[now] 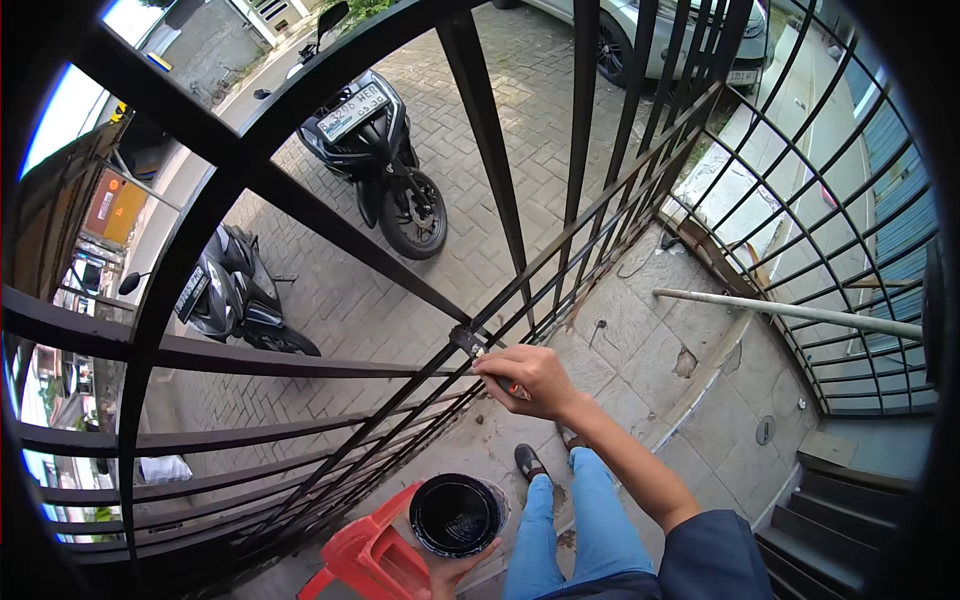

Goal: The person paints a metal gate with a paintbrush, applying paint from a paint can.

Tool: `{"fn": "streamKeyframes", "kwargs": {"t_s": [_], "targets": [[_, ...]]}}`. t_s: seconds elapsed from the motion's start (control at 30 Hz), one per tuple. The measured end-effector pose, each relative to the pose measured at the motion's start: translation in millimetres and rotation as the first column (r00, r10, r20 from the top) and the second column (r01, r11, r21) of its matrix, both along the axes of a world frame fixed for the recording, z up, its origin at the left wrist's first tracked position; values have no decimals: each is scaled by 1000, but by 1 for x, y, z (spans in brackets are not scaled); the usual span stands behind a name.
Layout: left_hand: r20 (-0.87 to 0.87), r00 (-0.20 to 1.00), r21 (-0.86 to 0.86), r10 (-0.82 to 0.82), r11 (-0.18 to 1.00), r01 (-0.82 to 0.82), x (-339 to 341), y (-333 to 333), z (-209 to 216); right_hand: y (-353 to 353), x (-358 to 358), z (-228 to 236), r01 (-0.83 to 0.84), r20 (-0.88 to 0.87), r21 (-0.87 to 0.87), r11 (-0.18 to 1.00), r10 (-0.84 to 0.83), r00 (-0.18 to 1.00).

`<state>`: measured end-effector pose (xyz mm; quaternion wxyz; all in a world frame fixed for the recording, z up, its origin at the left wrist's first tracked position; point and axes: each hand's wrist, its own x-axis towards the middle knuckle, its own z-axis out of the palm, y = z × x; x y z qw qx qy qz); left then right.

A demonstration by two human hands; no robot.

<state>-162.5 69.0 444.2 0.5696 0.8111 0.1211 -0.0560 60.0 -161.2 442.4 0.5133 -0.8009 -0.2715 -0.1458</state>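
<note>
My right hand (532,380) is closed round the handle of a paintbrush (478,350). Dark bristles at the brush's tip meet a bar of the black metal fence (375,268), close to where upright bars cross a horizontal rail. Lower down, my left hand (450,572) grips a round tub (456,515) from beneath and the side. Glossy black paint coats the inside of the tub, and its mouth faces up. A red plastic chair (375,550) stands just left of the tub, partly hidden by it.
Beyond the fence, two motorcycles (375,150) and a silver car (650,30) stand on paving. A pale pole (790,312) slants in from the right near a metal grille (800,180). Dark steps (830,540) lie at lower right. My feet are on the tiled floor (640,330).
</note>
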Motion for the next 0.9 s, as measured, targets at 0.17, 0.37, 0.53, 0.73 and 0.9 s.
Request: {"fn": "streamKeyframes", "kwargs": {"t_s": [0.17,0.37,0.53,0.73,0.9], "targets": [[12,1000,-10,-23,1000,23,3,13,1,12,-11,7,317,-90,-162,934,-334,938],[25,999,-65,-26,997,28,15,10,10,25,-20,-1,349,68,-62,935,-345,936],[40,998,-3,-46,999,46,12,19,-4,28,-13,0,467,90,-42,883,-462,882],[27,996,-30,-88,996,89,16,18,0,32,-12,8,488,172,-175,855,-462,870],[30,998,-88,-51,995,53,14,14,-5,32,-9,10,460,146,-220,860,-438,887]]}}
